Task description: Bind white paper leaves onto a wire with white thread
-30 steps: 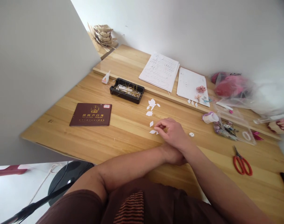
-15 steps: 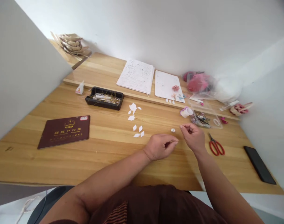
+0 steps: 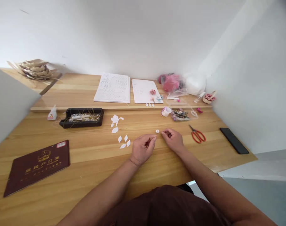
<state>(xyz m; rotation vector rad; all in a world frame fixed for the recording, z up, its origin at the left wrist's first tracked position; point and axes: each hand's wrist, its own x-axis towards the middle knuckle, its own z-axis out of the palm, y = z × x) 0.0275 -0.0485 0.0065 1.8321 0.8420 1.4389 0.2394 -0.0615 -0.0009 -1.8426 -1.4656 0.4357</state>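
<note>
My left hand [image 3: 143, 148] is pinched, its thumb and forefinger pressed together over the wood. Whatever sits in that pinch is too small to name. Facing it, my right hand [image 3: 173, 139] makes a similar pinch, its contents also too small to make out. Just beyond the fingertips lies a small white ring-like piece [image 3: 157, 131], apart from both hands. Several white leaf-shaped cutouts [image 3: 123, 146] lie left of my left hand. Farther back is a cluster of white petal-like cutouts [image 3: 114, 119]. Red-handled scissors [image 3: 198, 136] rest to the right of my right hand.
At left are a dark red booklet [image 3: 39, 164], a small white bottle [image 3: 52, 113] and a black tray [image 3: 65, 122] of wires. Paper stacks [image 3: 112, 88] lie on the raised back board. A clear box [image 3: 192, 117], a tape-like roll [image 3: 166, 111] and a black phone [image 3: 234, 140] are at right.
My view has swung to the right. My hands, crossed at first with the right near the leaf cutouts, have separated and now face each other in pinches beside the white ring-like piece.
</note>
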